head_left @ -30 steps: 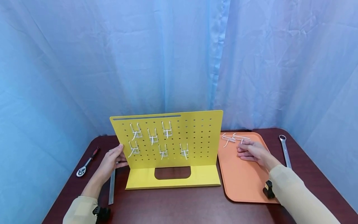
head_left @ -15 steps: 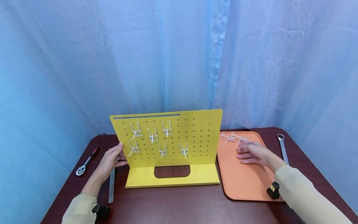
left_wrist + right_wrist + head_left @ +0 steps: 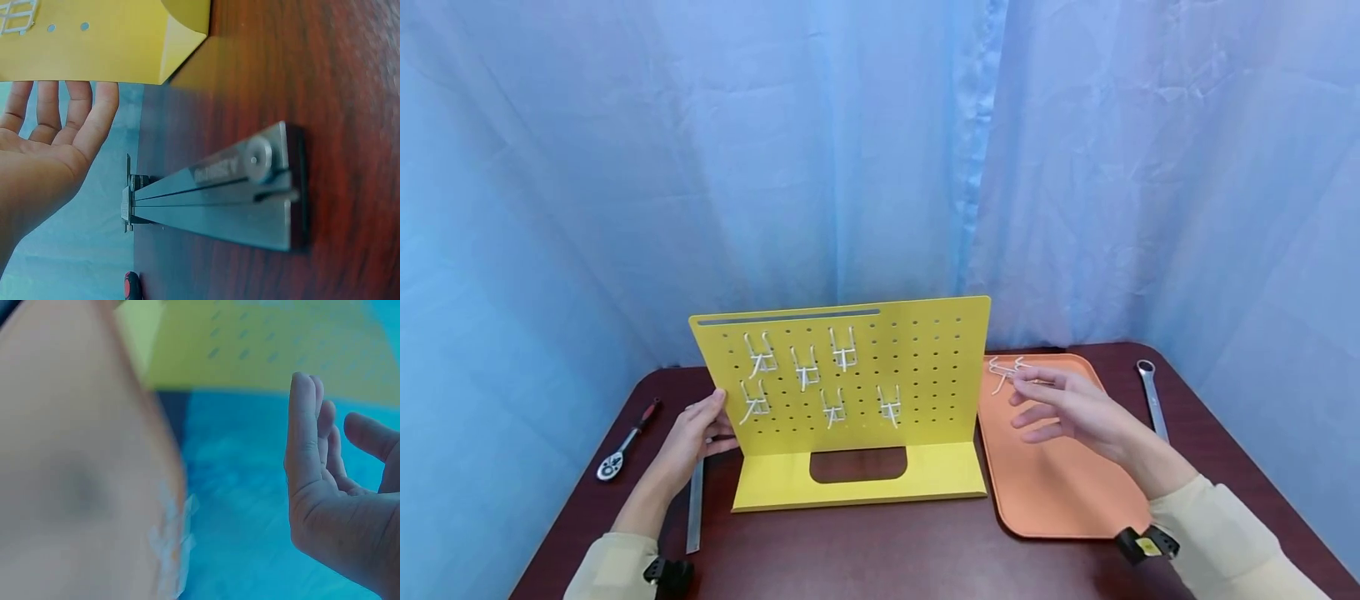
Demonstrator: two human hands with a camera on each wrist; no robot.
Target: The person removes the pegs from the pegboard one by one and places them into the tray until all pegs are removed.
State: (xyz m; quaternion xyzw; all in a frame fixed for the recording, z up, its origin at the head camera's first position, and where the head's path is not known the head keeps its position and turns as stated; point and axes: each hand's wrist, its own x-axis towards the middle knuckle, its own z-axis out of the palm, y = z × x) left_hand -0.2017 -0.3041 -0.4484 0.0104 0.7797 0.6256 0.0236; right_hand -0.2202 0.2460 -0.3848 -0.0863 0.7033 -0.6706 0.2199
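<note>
A yellow pegboard (image 3: 857,375) stands on its own base, with several white wire hooks (image 3: 844,357) fixed mostly in its left half. My left hand (image 3: 688,437) holds the board's left edge, its fingers partly hidden behind the board; in the left wrist view the fingers (image 3: 78,103) reach that edge. Over the orange tray (image 3: 1060,500) is my right hand (image 3: 1075,408), thumb and fingers apart and nothing between them in the right wrist view. Loose white hooks (image 3: 1000,368) lie at the tray's far left, partly covered by that hand in the head view.
Left of the board lies a ratchet wrench (image 3: 625,446). A long flat metal tool (image 3: 695,510) lies below my left hand; the left wrist view shows a round knob on it. A combination wrench (image 3: 1153,400) is right of the tray. Blue curtains (image 3: 880,150) surround the table.
My right hand has come away from the hooks in the tray, shifting slightly left and spreading its fingers. My left hand stays at the board's edge. The view has shifted slightly.
</note>
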